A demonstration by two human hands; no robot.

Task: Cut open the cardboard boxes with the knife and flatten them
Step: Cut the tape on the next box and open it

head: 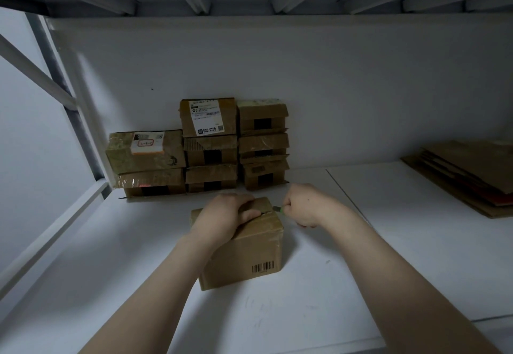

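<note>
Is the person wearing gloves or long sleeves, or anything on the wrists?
No. The left hand and right hand are bare, with no gloves. Both forearms are uncovered as far as the picture shows, so no sleeves are visible. No watch, bracelet or ring shows on either side.

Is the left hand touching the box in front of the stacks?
Touching. The head view shows the left hand gripping the top of the box, fingers curled over its far edge.

Your only view comes from the wide-angle camera on your head, looking forward and down from close above the white tabletop, with the left grip and right grip near centre and the wall beyond them.
</note>
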